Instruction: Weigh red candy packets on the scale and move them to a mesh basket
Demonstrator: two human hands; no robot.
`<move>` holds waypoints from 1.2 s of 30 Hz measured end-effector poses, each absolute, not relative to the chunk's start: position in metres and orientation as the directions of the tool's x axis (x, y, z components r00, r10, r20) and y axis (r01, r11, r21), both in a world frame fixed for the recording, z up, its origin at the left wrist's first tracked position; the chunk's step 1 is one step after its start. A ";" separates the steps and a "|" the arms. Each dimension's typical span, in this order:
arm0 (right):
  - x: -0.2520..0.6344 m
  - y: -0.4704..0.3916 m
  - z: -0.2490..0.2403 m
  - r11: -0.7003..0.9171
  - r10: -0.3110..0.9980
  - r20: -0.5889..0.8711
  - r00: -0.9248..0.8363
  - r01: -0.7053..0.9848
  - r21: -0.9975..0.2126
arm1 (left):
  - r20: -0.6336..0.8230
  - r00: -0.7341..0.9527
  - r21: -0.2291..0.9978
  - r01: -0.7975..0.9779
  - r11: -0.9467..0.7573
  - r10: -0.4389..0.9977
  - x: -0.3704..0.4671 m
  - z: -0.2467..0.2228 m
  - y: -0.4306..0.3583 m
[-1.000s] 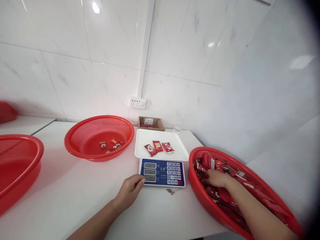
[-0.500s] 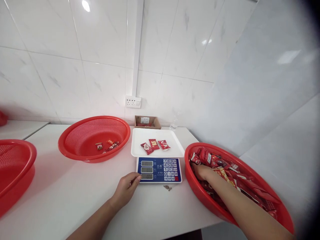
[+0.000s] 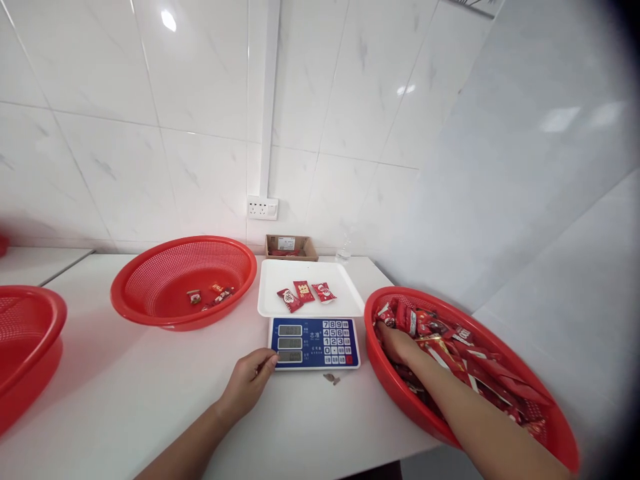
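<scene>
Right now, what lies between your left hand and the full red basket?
The head view shows the blue-fronted scale and, by its near edge, a small brownish scrap on the white table.

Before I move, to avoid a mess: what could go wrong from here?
The left hand is at the edge of the scale; a nudge might disturb the reading. The right hand is among packets near the rim of the right basket, so some could spill. That basket seems to overhang the table's front edge, so leaning on it might tip it.
</scene>
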State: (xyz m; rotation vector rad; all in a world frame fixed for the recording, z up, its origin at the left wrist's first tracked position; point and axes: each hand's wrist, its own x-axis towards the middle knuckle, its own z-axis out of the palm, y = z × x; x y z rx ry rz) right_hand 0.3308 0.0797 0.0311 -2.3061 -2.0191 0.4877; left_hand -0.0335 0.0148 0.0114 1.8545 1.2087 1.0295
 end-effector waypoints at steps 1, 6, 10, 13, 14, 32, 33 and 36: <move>0.331 0.080 0.035 -0.157 0.973 -0.206 0.106 0.955 -0.251 | 0.244 0.251 0.859 0.393 -0.329 0.937 -0.034 0.011 0.015; 0.334 0.081 0.059 -0.175 0.972 -0.216 0.088 0.887 -0.428 | 0.224 0.233 0.871 0.388 -0.302 0.946 -0.034 0.008 0.017; 0.342 0.076 0.076 -0.215 0.972 -0.205 0.113 0.776 -0.593 | 0.217 0.234 0.872 0.389 -0.296 0.948 -0.034 0.007 0.018; 0.344 0.070 0.086 -0.253 0.967 -0.197 0.159 0.648 -0.718 | 0.214 0.231 0.872 0.394 -0.292 0.949 -0.034 0.007 0.018; 0.343 0.068 0.090 -0.266 0.964 -0.203 0.172 0.590 -0.763 | 0.212 0.231 0.872 0.394 -0.290 0.950 -0.034 0.008 0.018; 0.311 0.076 0.104 -0.238 0.953 -0.169 0.253 0.271 -0.933 | 0.241 0.232 0.885 0.346 -0.311 0.942 -0.032 0.007 0.017; 0.302 0.079 0.108 -0.214 0.964 -0.155 0.215 0.285 -0.934 | 0.245 0.230 0.885 0.344 -0.314 0.942 -0.032 0.006 0.017; 0.266 0.090 0.119 -0.144 0.989 -0.124 0.078 0.351 -0.925 | 0.258 0.226 0.884 0.338 -0.324 0.939 -0.032 0.006 0.017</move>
